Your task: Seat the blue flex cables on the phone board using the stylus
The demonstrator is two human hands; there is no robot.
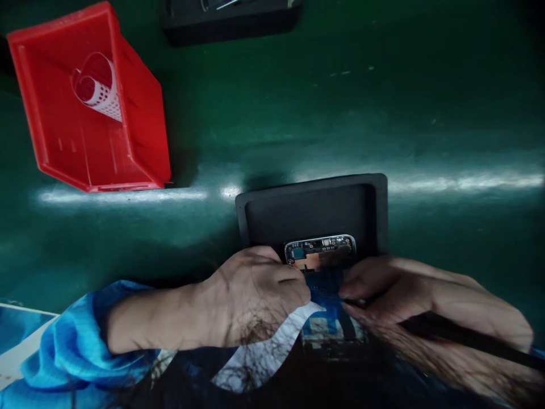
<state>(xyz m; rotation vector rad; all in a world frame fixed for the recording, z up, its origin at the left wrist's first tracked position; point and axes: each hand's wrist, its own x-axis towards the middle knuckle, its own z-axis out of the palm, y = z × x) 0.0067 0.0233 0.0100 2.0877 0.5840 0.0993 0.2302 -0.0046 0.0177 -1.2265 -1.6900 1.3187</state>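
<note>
An opened smartphone (320, 260), its circuit board and copper-coloured patch exposed, lies in a black tray (310, 213). My left hand (259, 301) is closed at the phone's left side, with its fingertips hidden underneath. A pale curved strip (266, 352) runs out below that hand toward the phone; whether it is held, I cannot tell. On the right side, thumb and fingers of my right hand (395, 289) pinch together over the phone's edge. What lies between them is too dark to name. Blue parts show in the phone's lower half, partly covered by strands of hair.
A red bin (147, 119) stands tipped toward the camera at upper left, with a rolled white perforated sheet (106, 99) inside. Another black tray (232, 25) sits at the top edge. The green tabletop (447, 113) reflects a bright band of light.
</note>
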